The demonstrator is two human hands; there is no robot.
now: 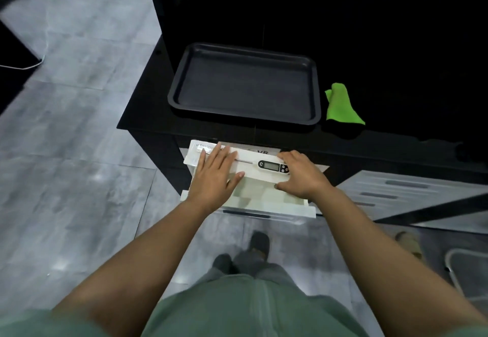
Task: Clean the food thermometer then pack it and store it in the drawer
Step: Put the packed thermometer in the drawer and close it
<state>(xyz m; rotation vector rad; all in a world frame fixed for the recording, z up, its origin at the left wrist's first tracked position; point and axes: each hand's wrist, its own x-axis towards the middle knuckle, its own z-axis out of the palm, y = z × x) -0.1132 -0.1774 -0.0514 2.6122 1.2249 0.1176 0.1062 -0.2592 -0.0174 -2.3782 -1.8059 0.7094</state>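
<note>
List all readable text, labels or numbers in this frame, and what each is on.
"VR" (second letter unsure): bold print at the top edge of the package.
Printed line at the package's left end: too blurred to read, partly under the left hand.
Screen of the thermometer: no digits readable.
Marks on its buttons: too small to read.

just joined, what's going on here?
A person stands at an open white drawer, holding the white pack with the food thermometer in it over the drawer's back part. The left hand lies flat on the pack; the right hand holds its right end. The drawer is not yet closed. On the black counter above, a black tray and a green cloth lie untouched.
</note>
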